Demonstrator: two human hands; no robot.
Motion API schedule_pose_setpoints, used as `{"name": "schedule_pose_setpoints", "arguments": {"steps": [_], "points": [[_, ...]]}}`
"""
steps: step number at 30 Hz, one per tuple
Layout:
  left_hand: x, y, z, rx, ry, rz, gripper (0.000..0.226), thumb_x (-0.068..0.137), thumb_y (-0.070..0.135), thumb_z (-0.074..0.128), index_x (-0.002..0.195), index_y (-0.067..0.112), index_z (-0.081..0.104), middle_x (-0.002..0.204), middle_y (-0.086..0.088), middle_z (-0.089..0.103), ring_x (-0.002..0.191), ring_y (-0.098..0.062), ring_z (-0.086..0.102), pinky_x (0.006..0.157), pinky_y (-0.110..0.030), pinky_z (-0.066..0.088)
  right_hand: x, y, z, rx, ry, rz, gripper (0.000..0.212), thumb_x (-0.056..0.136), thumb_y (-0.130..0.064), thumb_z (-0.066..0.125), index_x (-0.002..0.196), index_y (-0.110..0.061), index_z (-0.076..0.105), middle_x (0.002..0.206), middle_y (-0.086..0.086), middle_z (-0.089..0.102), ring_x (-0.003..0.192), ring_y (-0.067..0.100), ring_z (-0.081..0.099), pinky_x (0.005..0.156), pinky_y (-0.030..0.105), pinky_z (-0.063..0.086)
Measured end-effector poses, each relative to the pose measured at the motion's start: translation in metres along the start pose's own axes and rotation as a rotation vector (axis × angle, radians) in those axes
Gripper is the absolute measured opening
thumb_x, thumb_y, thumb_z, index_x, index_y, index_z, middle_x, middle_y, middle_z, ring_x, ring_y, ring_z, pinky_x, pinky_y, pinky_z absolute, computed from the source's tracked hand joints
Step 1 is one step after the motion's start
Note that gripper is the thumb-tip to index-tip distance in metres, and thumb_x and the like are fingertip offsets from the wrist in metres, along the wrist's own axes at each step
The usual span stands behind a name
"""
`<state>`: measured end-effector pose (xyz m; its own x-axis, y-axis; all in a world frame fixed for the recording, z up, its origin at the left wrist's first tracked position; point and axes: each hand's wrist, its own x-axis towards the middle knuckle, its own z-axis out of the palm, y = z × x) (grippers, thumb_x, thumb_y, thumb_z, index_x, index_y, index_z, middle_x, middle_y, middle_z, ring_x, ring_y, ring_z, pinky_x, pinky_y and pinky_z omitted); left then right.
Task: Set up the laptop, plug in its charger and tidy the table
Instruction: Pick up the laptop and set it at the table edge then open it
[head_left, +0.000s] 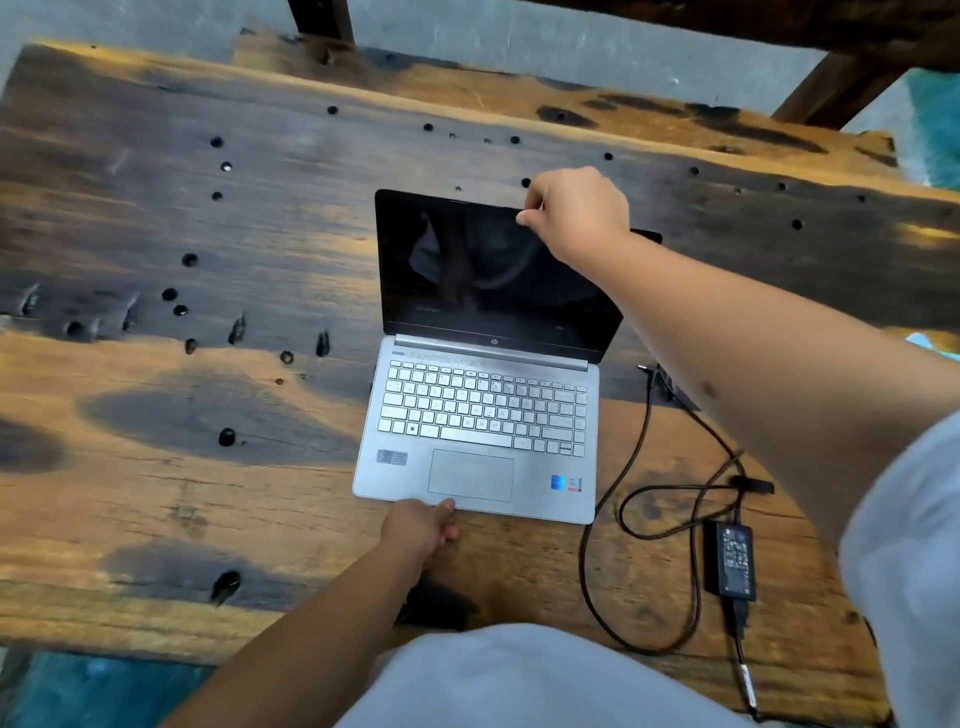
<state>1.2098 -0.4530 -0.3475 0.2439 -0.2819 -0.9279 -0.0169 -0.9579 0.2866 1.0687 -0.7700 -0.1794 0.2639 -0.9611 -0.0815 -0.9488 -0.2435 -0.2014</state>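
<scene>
Laptop (475, 395): silver, set near the middle of the wooden table (208, 260), lid raised, screen (483, 270) dark. Right hand (576, 213): fingers pinched closed on the top edge of the lid near its right corner. Left hand (423, 527): thumb pressed on the front lip of the base, fingers curled loosely below, steadying it. Opening appears done or nearly so; power not evidently on.

Charger brick (730, 558): on the table to the right of the laptop, apart from it. Cable (644, 441): in loose loops beside the brick, its small plug end (644, 368) lying free just off the laptop's right side, not inserted. Left, as judged: plugging in, tidying the cable.
</scene>
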Motion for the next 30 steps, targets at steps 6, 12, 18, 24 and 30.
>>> {"name": "schedule_pose_setpoints", "arguments": {"steps": [6,12,18,24,30], "points": [[0.000,-0.001,-0.002,-0.008,-0.007,0.003,0.034,0.095,0.032,0.065,0.077,0.002,0.066,0.066,-0.010,0.071,0.041,-0.019,0.041,0.042,-0.020,0.029,0.028,0.001,0.015,0.001,-0.011,0.094,0.017,0.092,-0.040,0.064,0.094,-0.024,0.069,0.095,0.005,0.071,0.085,0.029,0.063,0.063,0.033,0.041],[-0.005,0.003,-0.004,0.037,-0.006,0.018,0.035,0.095,0.034,0.064,0.075,0.005,0.066,0.063,-0.007,0.071,0.043,-0.016,0.046,0.046,-0.023,0.034,0.032,0.006,0.024,0.035,-0.003,0.115,0.018,0.093,-0.041,0.063,0.097,-0.024,0.068,0.099,0.006,0.071,0.095,0.032,0.064,0.066,0.033,0.041],[-0.015,-0.001,-0.005,0.136,0.031,0.129,0.040,0.097,0.040,0.059,0.073,0.009,0.067,0.057,0.000,0.069,0.044,-0.012,0.053,0.061,-0.030,0.050,0.002,0.015,0.017,0.157,-0.048,0.075,0.035,0.095,-0.035,0.059,0.129,-0.031,0.059,0.109,0.004,0.071,0.102,0.031,0.064,0.076,0.040,0.054],[-0.050,0.018,-0.015,0.244,-0.032,0.349,0.034,0.096,0.047,0.055,0.101,0.015,0.066,0.086,-0.002,0.073,0.076,-0.018,0.067,0.071,-0.034,0.056,-0.107,0.034,0.039,0.217,-0.129,0.070,0.060,0.091,-0.038,0.062,0.146,-0.027,0.038,0.112,-0.003,0.065,0.105,0.025,0.062,0.074,0.035,0.048],[-0.085,0.045,-0.025,0.801,0.132,0.886,0.071,0.094,0.061,0.044,0.155,0.030,0.024,0.162,0.003,0.026,0.149,-0.021,0.024,0.118,-0.044,0.028,-0.241,0.042,0.076,0.121,-0.411,0.105,0.091,0.082,-0.074,0.047,0.155,-0.035,0.009,0.165,0.000,0.014,0.149,0.025,0.021,0.113,0.044,0.033]]}}
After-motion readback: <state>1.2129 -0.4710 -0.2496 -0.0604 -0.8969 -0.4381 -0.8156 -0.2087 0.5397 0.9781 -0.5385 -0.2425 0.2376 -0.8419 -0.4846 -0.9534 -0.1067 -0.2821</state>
